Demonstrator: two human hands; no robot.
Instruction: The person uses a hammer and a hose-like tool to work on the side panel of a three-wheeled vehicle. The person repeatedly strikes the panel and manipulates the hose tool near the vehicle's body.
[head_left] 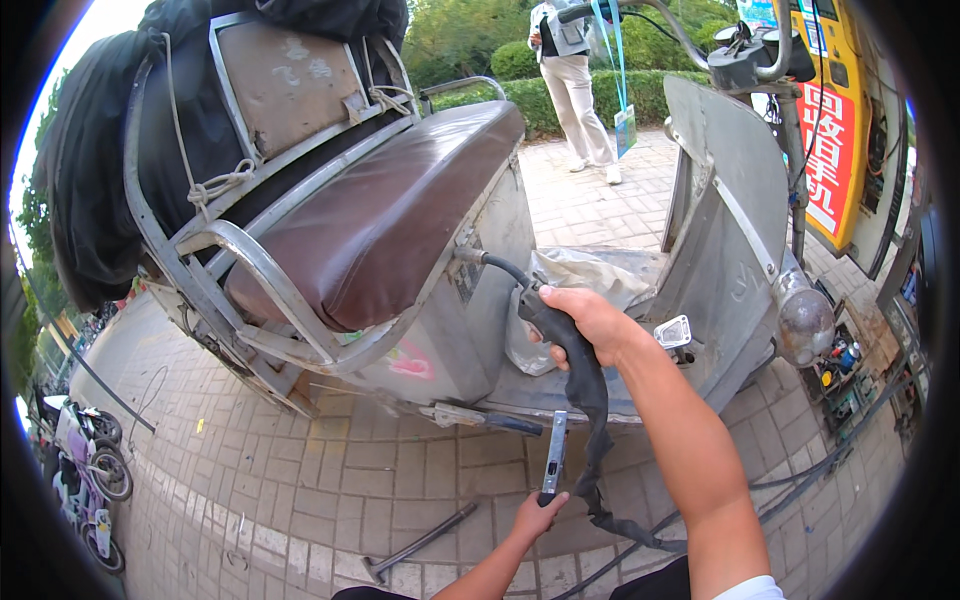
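Torch point(550, 319) (long axis slanted) points forward-left.

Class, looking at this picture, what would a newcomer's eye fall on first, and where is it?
Probably the long brown seat of the metal vehicle, left of centre. Next, near the middle, the right hand grips a black-sleeved hose whose curved neck points toward the seat's base, while the left hand below holds a metal tool. The bright yellow-and-red panel stands out at upper right.
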